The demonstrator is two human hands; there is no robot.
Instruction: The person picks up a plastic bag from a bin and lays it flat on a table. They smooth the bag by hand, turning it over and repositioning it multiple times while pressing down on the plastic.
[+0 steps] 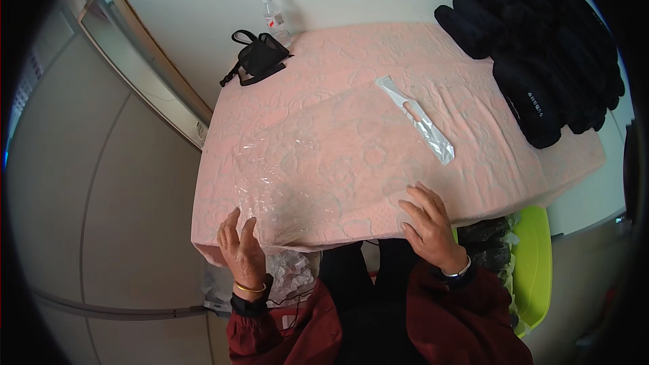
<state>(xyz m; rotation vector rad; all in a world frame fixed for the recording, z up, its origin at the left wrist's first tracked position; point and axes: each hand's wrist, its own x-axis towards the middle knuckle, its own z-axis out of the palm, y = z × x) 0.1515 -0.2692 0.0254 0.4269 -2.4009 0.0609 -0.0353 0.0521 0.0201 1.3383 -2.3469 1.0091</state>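
Note:
A clear plastic bag [368, 152] with a white handle strip [422, 125] lies flat across the pink patterned tablecloth [324, 47]. The strip, with a slot cut in it, points toward the back right, and the bag's left end is crinkled and shiny. At the near left corner of the bag is my left hand [242, 250], open with fingers apart. My right hand [430, 230] hangs over the table's front edge near the bag's right side, its fingers spread and holding nothing. Whether the fingertips touch the plastic is hard to make out.
Dark padded garments [534, 40] are piled at the back right. A small black strapped bag [260, 57] and a clear bottle [274, 17] sit at the back left. A framed mirror [145, 61] leans left; below right stands a lime green bin [537, 270].

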